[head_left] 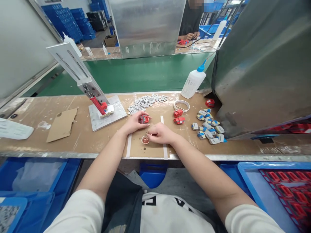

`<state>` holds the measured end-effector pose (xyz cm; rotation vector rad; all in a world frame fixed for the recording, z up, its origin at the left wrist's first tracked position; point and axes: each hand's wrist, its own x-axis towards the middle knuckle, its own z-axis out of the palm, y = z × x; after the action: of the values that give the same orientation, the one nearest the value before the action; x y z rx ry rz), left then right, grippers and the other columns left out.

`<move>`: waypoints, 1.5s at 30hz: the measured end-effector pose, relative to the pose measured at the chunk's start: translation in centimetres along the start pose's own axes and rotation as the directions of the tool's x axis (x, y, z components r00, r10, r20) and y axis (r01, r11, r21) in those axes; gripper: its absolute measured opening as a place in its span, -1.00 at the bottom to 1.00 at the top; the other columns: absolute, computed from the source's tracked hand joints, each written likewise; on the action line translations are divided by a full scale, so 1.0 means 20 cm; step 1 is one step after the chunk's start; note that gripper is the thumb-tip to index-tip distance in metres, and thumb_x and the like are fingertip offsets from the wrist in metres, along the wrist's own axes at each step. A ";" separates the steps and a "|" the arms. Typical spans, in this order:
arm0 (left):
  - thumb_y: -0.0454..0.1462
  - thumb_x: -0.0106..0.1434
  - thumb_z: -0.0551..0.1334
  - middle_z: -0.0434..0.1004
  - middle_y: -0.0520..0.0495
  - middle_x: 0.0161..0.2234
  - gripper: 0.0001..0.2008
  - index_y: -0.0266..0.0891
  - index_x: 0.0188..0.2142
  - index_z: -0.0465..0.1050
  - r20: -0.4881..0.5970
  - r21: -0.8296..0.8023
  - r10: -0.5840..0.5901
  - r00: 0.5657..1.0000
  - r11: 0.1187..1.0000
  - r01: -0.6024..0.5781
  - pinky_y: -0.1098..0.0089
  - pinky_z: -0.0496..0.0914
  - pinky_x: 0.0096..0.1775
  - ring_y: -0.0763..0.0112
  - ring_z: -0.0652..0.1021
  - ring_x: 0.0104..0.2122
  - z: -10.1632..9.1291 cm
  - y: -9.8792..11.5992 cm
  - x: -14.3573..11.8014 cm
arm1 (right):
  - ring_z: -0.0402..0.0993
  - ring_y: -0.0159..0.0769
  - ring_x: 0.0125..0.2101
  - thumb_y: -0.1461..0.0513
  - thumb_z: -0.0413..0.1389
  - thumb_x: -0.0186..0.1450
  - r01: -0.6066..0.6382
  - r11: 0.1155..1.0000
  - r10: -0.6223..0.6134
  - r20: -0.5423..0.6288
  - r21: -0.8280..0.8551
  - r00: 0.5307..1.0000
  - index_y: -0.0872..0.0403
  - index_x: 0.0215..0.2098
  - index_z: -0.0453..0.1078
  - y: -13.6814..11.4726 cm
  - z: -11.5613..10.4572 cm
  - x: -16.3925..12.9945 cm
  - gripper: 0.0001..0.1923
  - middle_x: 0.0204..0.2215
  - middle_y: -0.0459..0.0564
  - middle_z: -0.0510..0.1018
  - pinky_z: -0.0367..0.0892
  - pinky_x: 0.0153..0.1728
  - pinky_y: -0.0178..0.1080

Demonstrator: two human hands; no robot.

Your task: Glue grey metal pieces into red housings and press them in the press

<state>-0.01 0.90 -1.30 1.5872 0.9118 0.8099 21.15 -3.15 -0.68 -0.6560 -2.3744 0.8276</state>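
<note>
- White shirt [157,216] nearest us, then straight up to one red block [145,119], grasped in the left hand's [136,123] fingers; looks light, stiff, probably best gripped by its sides.
- Right hand [159,133], fingertips drawn together at one small cup [145,139]; can't tell whether they hold anything!
- Outward: two loose red blocks [179,120], one tape ring [188,106], one far-edge bottle [193,84]; grey chips [143,104] beyond counting.

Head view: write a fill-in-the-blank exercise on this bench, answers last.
The left hand holds a part coloured grey and ____.
The small cup is nearest the ____ hand.
The bottle nearest the white ring has a ____ cap.
The long surface beyond the bench is coloured ____.
Missing words: red; right; blue; green.
</note>
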 end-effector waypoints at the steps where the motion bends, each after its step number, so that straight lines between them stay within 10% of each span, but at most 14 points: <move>1: -0.17 0.09 0.57 0.65 -0.29 0.04 -0.43 -0.26 0.00 0.41 0.001 -0.005 -0.002 1.000 1.000 0.002 0.11 0.49 0.11 0.16 0.66 -0.01 0.00 0.00 0.00 | 0.03 -0.44 -0.58 0.20 0.01 0.35 -0.001 1.000 0.002 0.008 -0.017 1.000 0.02 -0.59 -0.05 0.00 0.01 0.00 -0.60 -0.66 -0.21 0.08 -0.03 -0.44 -0.27; 15: -0.20 0.10 0.56 0.65 -0.26 0.05 -0.45 -0.23 0.01 0.41 0.017 -0.013 -0.014 1.000 1.000 0.014 0.13 0.50 0.06 0.15 0.66 -0.03 0.00 -0.01 0.00 | -0.04 -0.46 -0.60 0.18 0.03 0.36 -0.018 0.991 0.011 0.053 0.132 0.999 0.02 -0.61 -0.08 0.01 -0.01 -0.01 -0.54 -0.66 -0.22 0.01 -0.08 -0.48 -0.26; 18: -0.19 0.11 0.56 0.64 -0.26 0.05 -0.46 -0.22 0.01 0.42 0.015 -0.001 -0.027 1.000 1.000 0.027 0.14 0.51 0.05 0.15 0.66 -0.03 0.00 0.00 0.00 | -0.10 -0.46 -0.59 0.12 0.02 0.39 -0.065 0.981 0.088 -0.125 0.182 0.988 0.01 -0.61 -0.10 0.02 -0.02 -0.01 -0.51 -0.65 -0.21 -0.04 -0.10 -0.49 -0.24; 22: -0.17 0.08 0.56 0.65 -0.19 -0.01 -0.44 -0.20 0.01 0.42 0.011 0.020 -0.062 0.998 0.998 0.061 0.18 0.52 -0.02 0.18 0.66 -0.09 0.01 0.01 0.00 | -0.07 -0.43 -0.57 0.05 0.02 0.43 -0.164 0.977 0.212 -0.549 0.137 0.808 0.00 -0.59 -0.08 0.06 -0.04 0.00 -0.49 -0.63 -0.19 -0.03 -0.08 -0.47 -0.23; 25: -0.15 0.07 0.56 0.64 -0.09 -0.14 -0.43 -0.19 0.01 0.44 -0.002 0.100 -0.071 0.997 0.992 0.071 0.23 0.51 -0.09 0.22 0.64 -0.17 0.01 0.01 0.00 | 0.00 -0.40 -0.55 0.03 0.03 0.44 -0.240 0.963 0.260 -0.630 0.118 0.732 0.01 -0.57 -0.05 0.07 -0.05 0.02 -0.49 -0.62 -0.18 0.02 -0.05 -0.45 -0.23; 45: -0.14 0.07 0.53 0.60 -0.02 -0.20 -0.45 -0.22 0.00 0.43 -0.008 0.158 -0.068 0.998 0.985 0.069 0.35 0.48 -0.19 0.33 0.60 -0.25 0.01 0.04 0.01 | -0.02 -0.42 -0.55 0.12 0.03 0.39 -0.280 0.959 0.259 -0.564 0.050 0.785 0.01 -0.57 -0.07 0.10 -0.04 0.04 -0.54 -0.63 -0.20 0.01 -0.08 -0.46 -0.26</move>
<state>0.43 0.85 -0.64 1.6825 1.0486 0.7055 21.46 -0.97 -1.18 -1.1072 -1.7753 0.5898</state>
